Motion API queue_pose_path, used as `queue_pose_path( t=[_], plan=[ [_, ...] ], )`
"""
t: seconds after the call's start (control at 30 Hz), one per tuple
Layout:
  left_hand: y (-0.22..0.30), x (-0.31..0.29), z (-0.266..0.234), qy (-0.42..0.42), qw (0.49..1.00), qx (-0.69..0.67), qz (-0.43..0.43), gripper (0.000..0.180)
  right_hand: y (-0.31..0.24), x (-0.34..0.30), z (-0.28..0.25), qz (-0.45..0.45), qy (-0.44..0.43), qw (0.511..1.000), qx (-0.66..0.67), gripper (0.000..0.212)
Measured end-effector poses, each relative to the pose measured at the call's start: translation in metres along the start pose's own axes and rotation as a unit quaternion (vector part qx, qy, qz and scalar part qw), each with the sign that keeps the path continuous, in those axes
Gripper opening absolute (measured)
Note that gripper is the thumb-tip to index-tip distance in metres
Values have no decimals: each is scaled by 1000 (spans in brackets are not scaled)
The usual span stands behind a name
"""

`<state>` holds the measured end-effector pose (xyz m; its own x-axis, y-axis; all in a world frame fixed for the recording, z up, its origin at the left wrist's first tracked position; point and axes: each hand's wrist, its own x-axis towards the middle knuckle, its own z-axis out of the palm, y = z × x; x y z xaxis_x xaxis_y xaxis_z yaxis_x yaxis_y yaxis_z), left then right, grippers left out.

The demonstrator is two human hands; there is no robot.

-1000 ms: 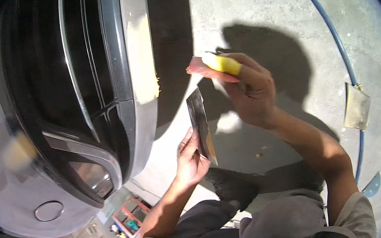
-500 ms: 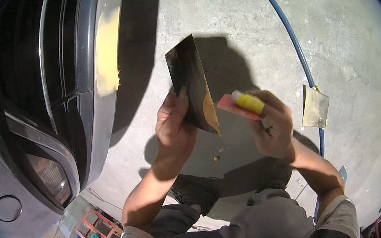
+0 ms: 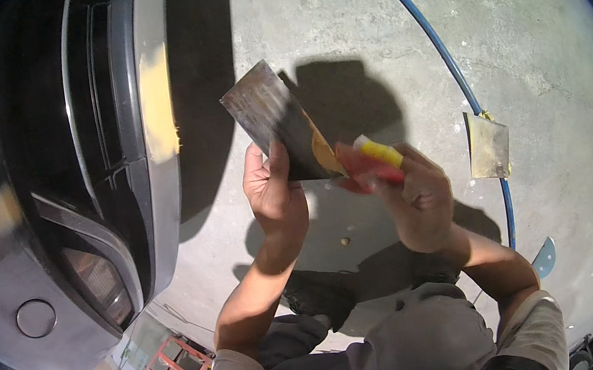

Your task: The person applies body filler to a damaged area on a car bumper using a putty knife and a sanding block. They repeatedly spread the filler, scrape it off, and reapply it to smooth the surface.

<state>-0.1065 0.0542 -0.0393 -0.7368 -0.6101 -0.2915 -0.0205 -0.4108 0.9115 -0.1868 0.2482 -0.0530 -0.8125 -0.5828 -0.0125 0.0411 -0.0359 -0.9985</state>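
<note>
My left hand (image 3: 276, 199) grips a dark flat metal plate (image 3: 261, 107) by its lower part, thumb on top. Yellow filler paste (image 3: 324, 155) lies along the plate's right edge. In my right hand (image 3: 423, 206) is a red flat spreader (image 3: 371, 169), blurred by motion, with its tip at the plate's lower right corner beside the paste. A yellow piece with a white end (image 3: 382, 151), perhaps a small tube, lies against the spreader under my right fingers; I cannot tell whether the two are joined.
A grey car bumper (image 3: 173, 201) with a yellow filler patch (image 3: 160, 113) stands at the left. A blue hose (image 3: 425, 22) crosses the concrete floor at right, a stained plate (image 3: 489, 148) lying over it. A red-framed cart (image 3: 177, 358) stands at lower left.
The plate has tilted further to the left and turned more face-up. The spreader has moved left and down to the plate's corner. The whole view has shifted slightly.
</note>
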Motion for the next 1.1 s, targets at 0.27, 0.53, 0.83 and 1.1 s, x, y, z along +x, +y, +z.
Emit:
queue_pose_path(
  t=[0.27, 0.53, 0.83, 1.1],
  plan=[
    [2, -8, -6, 24, 998, 51, -39, 29, 14, -12, 14, 80, -34, 996, 9, 13],
    [28, -48, -69, 65, 980, 44, -180, 28, 45, 72, 69, 47, 134, 977, 162, 33],
    [47, -77, -114, 113, 970, 84, -198, 28, 6, 155, 154, -199, 215, 929, 224, 31],
    [39, -82, -115, 158, 965, 61, -202, 20, 3, 166, 164, -262, 227, 917, 197, 37]
  ],
)
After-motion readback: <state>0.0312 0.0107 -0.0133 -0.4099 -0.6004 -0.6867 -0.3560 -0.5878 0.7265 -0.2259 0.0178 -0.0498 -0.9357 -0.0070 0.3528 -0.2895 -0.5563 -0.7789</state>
